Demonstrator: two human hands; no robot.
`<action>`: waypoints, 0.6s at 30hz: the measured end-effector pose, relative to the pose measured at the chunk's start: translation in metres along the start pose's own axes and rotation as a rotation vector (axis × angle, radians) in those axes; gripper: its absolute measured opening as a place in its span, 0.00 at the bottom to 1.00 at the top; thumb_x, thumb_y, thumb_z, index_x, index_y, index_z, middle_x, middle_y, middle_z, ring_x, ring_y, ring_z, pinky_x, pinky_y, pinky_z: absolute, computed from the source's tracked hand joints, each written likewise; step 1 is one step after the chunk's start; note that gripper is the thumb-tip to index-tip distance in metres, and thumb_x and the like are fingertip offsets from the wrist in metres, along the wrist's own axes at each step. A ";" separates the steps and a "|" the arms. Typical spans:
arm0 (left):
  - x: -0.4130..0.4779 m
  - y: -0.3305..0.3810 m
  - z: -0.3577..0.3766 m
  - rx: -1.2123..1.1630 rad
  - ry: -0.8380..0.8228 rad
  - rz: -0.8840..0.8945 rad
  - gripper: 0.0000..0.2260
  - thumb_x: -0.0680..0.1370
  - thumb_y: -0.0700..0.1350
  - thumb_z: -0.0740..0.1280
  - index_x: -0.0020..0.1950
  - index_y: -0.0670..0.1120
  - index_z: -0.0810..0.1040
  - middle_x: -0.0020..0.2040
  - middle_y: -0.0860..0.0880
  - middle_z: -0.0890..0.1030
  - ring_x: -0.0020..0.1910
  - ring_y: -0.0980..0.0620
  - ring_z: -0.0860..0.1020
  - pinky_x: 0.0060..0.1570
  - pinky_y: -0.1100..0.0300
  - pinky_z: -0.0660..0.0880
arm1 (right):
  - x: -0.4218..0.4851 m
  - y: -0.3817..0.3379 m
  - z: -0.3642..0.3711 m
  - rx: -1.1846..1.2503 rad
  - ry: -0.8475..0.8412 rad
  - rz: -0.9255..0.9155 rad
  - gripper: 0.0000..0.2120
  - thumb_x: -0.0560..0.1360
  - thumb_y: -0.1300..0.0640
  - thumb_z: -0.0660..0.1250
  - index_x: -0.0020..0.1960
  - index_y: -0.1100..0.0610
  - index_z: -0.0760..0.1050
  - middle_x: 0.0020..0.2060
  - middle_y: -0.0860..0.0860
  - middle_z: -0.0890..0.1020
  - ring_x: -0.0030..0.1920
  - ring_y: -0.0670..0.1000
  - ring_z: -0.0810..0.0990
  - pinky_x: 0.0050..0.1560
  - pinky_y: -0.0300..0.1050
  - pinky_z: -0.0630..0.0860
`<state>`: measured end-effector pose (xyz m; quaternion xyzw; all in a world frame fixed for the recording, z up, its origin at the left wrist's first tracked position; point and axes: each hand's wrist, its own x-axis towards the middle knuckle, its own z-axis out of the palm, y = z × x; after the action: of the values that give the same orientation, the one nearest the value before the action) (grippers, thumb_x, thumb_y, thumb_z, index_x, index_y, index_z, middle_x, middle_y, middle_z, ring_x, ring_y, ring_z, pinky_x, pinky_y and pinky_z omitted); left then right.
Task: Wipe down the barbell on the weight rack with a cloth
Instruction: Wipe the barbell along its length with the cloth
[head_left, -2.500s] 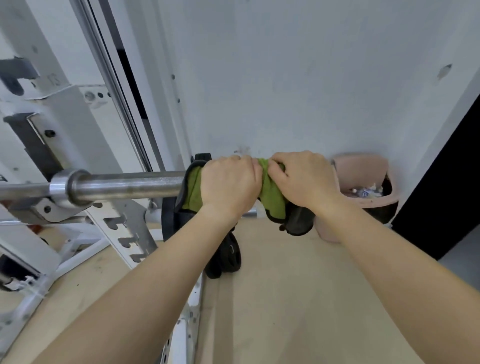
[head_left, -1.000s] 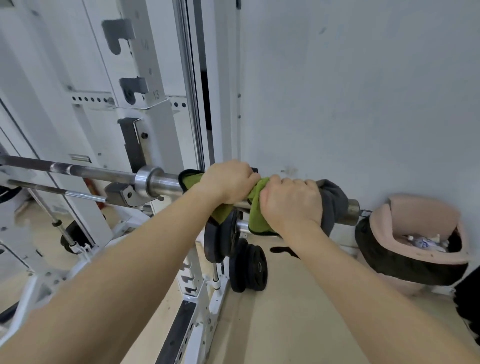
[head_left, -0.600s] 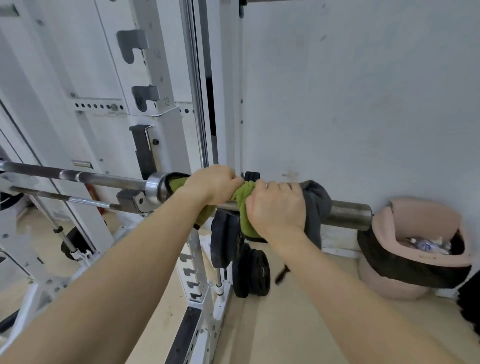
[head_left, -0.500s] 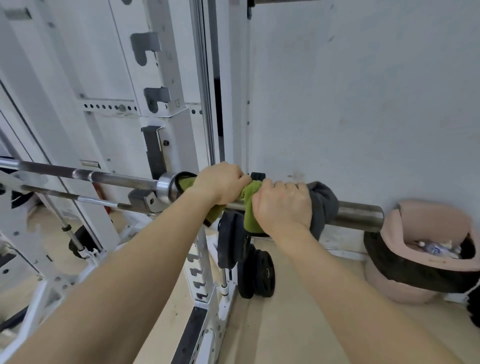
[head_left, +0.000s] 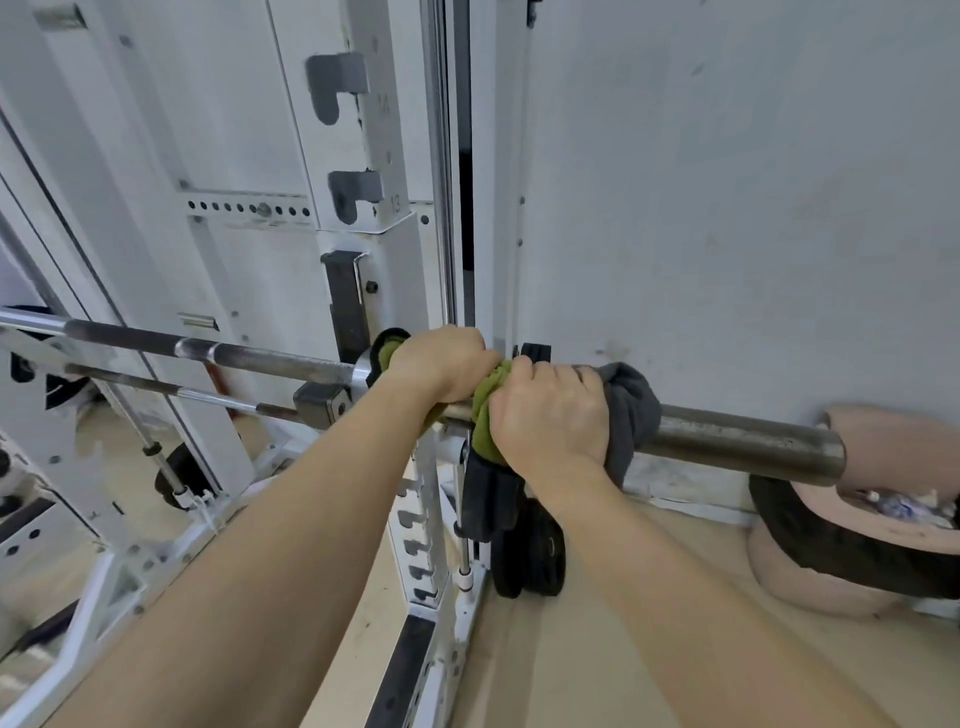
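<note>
Nearest the camera, two bare forearms are reaching forward and up to the barbell (head_left: 727, 441), which is resting across the weight rack (head_left: 363, 218). The left hand (head_left: 441, 366) is closing round the sleeve right beside the collar, fingers curled over and pressing the green part of the cloth (head_left: 485, 410) onto the steel. The right hand (head_left: 550, 415) is gripping just beside it, almost touching, clamping the same cloth where its grey side is bunching out toward the bare end of the sleeve. That outer stretch, running toward a pink and black bin (head_left: 857, 519), is lying uncovered and showing dull specks.

To do this step well, the person is probably best keeping the cloth wrapped fully round the sleeve, squeezing evenly with both hands and twisting slightly while sliding, so that the underside is getting wiped too. The fold between the hands is looking thick; spreading it flatter would likely be giving better contact.

Farther off, the knurled shaft (head_left: 208, 348) is running left past the upright, and small weight plates (head_left: 524, 551) are standing on the floor below
</note>
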<state>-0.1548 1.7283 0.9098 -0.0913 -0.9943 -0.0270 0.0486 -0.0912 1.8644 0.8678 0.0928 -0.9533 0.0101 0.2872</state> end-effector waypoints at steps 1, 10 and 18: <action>-0.006 0.000 0.008 0.085 0.141 0.047 0.18 0.79 0.52 0.51 0.37 0.45 0.72 0.34 0.49 0.74 0.37 0.45 0.76 0.32 0.57 0.66 | 0.003 0.003 -0.001 -0.024 -0.031 -0.013 0.09 0.75 0.56 0.59 0.37 0.56 0.71 0.30 0.53 0.79 0.31 0.57 0.75 0.40 0.51 0.68; -0.049 0.007 0.045 -0.031 0.697 0.026 0.17 0.81 0.46 0.55 0.33 0.47 0.69 0.29 0.50 0.72 0.28 0.47 0.69 0.28 0.54 0.64 | 0.030 0.018 -0.010 0.090 -0.157 -0.065 0.19 0.82 0.52 0.52 0.34 0.56 0.69 0.31 0.52 0.77 0.29 0.54 0.73 0.34 0.48 0.66; -0.031 0.018 0.021 0.143 0.361 0.001 0.14 0.81 0.45 0.54 0.39 0.46 0.73 0.36 0.49 0.76 0.36 0.44 0.75 0.31 0.53 0.71 | -0.010 0.057 -0.012 -0.149 -0.003 -0.133 0.20 0.82 0.48 0.50 0.42 0.55 0.75 0.34 0.52 0.79 0.34 0.58 0.78 0.36 0.49 0.70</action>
<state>-0.1226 1.7418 0.8865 -0.0820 -0.9687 0.0279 0.2328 -0.0870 1.9226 0.8745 0.1343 -0.9435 -0.0799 0.2921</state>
